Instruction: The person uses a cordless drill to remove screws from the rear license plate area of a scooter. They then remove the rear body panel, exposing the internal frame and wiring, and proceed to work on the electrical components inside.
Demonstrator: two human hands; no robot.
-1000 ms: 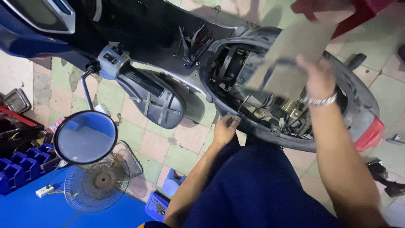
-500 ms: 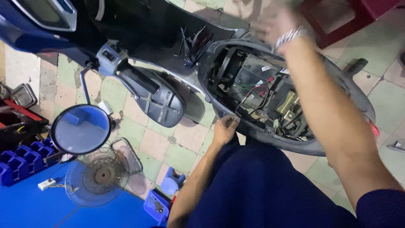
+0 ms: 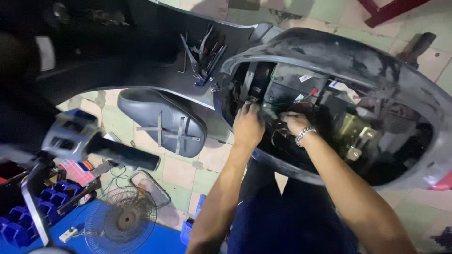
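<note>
A grey scooter body (image 3: 358, 56) stands with its under-seat compartment open, showing wires, a black box and a brass-coloured bracket (image 3: 351, 134). My left hand (image 3: 248, 126) reaches into the front left of the compartment, its fingertips buried among black parts. Just to its right, my right hand (image 3: 293, 123), with a metal bracelet on the wrist, has its fingers curled around a wire bundle (image 3: 278, 128). The fingertips of both hands are partly hidden.
Several hex keys and tools (image 3: 205, 56) lie on the scooter's footboard. A grey side panel (image 3: 162, 120) hangs below it, and a handlebar grip (image 3: 120, 151) juts in at left. On the floor are a small fan (image 3: 120, 220), blue parts bins (image 3: 21, 226) and a blue mat.
My right hand was raised over the scooter with a flat panel, then swung up and came down empty into the compartment. My left hand left the rim and went inside too. The view moved closer.
</note>
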